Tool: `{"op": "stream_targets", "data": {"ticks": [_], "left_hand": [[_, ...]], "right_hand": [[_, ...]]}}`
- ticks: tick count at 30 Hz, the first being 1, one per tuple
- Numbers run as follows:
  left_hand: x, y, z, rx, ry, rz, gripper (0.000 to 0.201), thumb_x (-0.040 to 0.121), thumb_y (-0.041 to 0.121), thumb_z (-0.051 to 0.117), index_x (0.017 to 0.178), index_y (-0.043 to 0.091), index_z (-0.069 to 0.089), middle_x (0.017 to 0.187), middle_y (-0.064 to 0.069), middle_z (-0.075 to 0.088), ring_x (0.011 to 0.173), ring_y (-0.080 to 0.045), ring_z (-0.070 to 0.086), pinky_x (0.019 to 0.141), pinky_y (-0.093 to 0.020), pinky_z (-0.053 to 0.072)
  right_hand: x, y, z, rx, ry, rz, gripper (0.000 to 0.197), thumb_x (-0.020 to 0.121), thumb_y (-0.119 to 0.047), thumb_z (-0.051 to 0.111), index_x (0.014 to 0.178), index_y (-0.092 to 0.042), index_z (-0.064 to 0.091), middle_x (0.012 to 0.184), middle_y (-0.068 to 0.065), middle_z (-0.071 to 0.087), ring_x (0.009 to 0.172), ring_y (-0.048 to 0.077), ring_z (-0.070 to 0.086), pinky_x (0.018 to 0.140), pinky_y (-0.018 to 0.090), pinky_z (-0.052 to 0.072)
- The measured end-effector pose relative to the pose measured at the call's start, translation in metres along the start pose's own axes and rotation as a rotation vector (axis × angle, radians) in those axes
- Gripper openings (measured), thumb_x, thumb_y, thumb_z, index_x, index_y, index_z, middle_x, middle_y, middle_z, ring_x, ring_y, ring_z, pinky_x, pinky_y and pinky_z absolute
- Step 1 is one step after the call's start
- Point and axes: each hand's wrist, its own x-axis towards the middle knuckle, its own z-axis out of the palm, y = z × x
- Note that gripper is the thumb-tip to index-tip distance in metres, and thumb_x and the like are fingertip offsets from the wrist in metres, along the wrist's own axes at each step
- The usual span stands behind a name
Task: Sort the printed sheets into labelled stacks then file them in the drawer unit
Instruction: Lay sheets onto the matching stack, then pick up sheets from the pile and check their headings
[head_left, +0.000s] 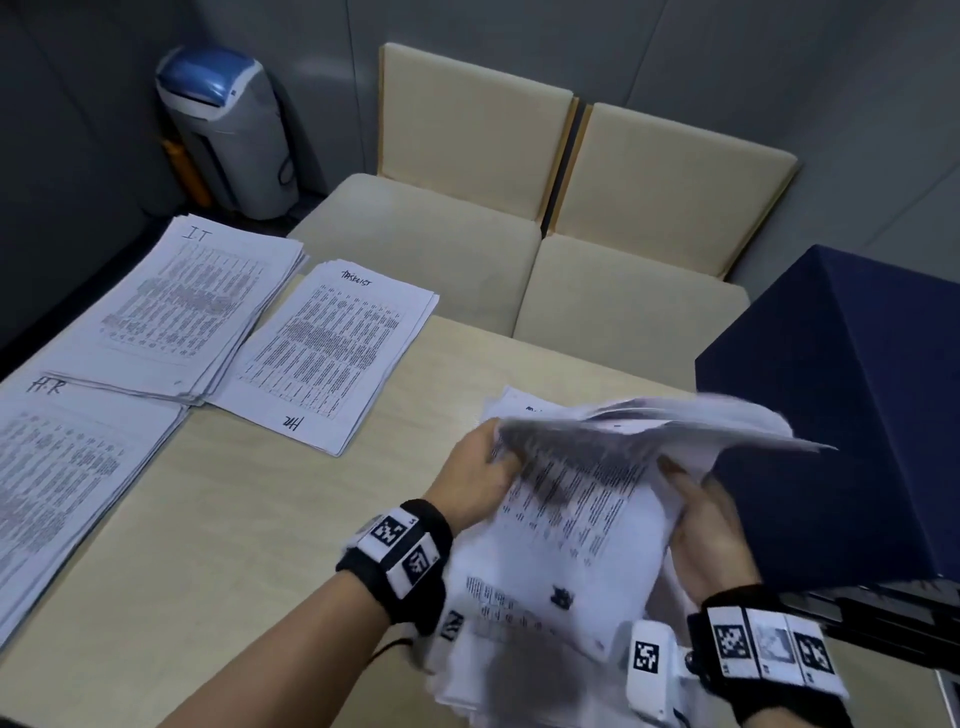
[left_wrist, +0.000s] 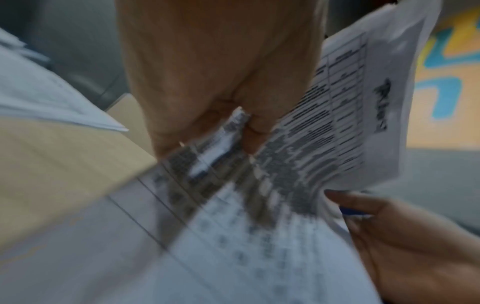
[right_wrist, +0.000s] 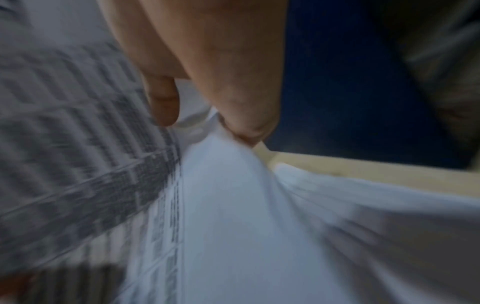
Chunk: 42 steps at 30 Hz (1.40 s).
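A loose pile of printed sheets (head_left: 566, 525) lies on the table's near right. My left hand (head_left: 480, 467) pinches the left edge of the lifted top sheets (left_wrist: 337, 107), which curl up and blur. Thumb and fingers of my right hand (head_left: 696, 514) grip the right edge of those sheets (right_wrist: 233, 185). Three labelled stacks lie to the left: "IT" (head_left: 192, 306), "Tasklist" (head_left: 332, 353) and "HR" (head_left: 62, 478). The dark blue drawer unit (head_left: 852, 405) stands at the right edge of the table.
The wooden table (head_left: 249, 519) has bare surface between the stacks and my hands. Two beige chairs (head_left: 467, 208) stand behind it. A grey and blue shredder (head_left: 228, 130) sits on the floor at the back left.
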Motion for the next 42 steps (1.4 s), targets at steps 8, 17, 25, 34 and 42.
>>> {"op": "stream_targets", "data": {"ticks": [8, 17, 25, 34, 42], "left_hand": [[0.0, 0.058, -0.006, -0.315, 0.399, 0.3, 0.015, 0.103, 0.029, 0.048, 0.112, 0.018, 0.052, 0.099, -0.007, 0.068, 0.095, -0.037, 0.064, 0.08, -0.051, 0.056], [0.004, -0.03, -0.112, 0.014, 0.541, -0.04, 0.02, 0.098, 0.025, 0.061, 0.086, 0.009, 0.065, 0.073, 0.001, 0.062, 0.065, -0.017, 0.053, 0.061, -0.029, 0.043], [0.051, -0.071, -0.269, 0.377, 0.625, -0.434, 0.029, 0.099, 0.023, 0.054, 0.117, 0.002, 0.064, 0.104, -0.02, 0.069, 0.083, -0.033, 0.064, 0.072, -0.035, 0.053], [0.109, -0.1, -0.294, 0.669, 0.56, -0.548, 0.031, 0.096, 0.015, 0.051, 0.124, 0.0, 0.057, 0.117, -0.023, 0.061, 0.104, -0.037, 0.061, 0.084, -0.041, 0.054], [0.091, -0.074, -0.181, 0.819, 0.586, -0.13, 0.025, 0.085, 0.015, 0.064, 0.108, 0.009, 0.059, 0.115, -0.013, 0.055, 0.11, -0.033, 0.05, 0.093, -0.045, 0.037]], "right_hand": [[-0.046, -0.049, 0.065, -0.148, 0.08, -0.623, 0.025, 0.104, -0.014, 0.056, 0.128, -0.013, 0.056, 0.121, -0.002, 0.066, 0.109, 0.001, 0.061, 0.093, 0.012, 0.049], [-0.018, 0.014, 0.121, -0.516, -0.076, -0.393, 0.017, 0.099, -0.016, 0.063, 0.115, -0.013, 0.057, 0.096, -0.005, 0.066, 0.086, 0.003, 0.061, 0.066, 0.009, 0.047], [-0.009, 0.068, 0.106, -0.719, 0.023, -0.064, 0.029, 0.094, -0.015, 0.07, 0.118, -0.01, 0.055, 0.111, 0.008, 0.065, 0.104, 0.027, 0.062, 0.091, 0.036, 0.046], [-0.004, 0.078, 0.08, -0.928, 0.145, 0.044, 0.028, 0.087, -0.022, 0.078, 0.109, -0.02, 0.06, 0.116, 0.012, 0.063, 0.1, 0.023, 0.062, 0.097, 0.044, 0.052], [-0.006, 0.069, 0.044, -1.168, 0.466, 0.266, 0.086, 0.063, -0.056, 0.089, 0.123, -0.008, 0.051, 0.133, 0.023, 0.046, 0.123, 0.043, 0.047, 0.101, 0.057, 0.047]]}}
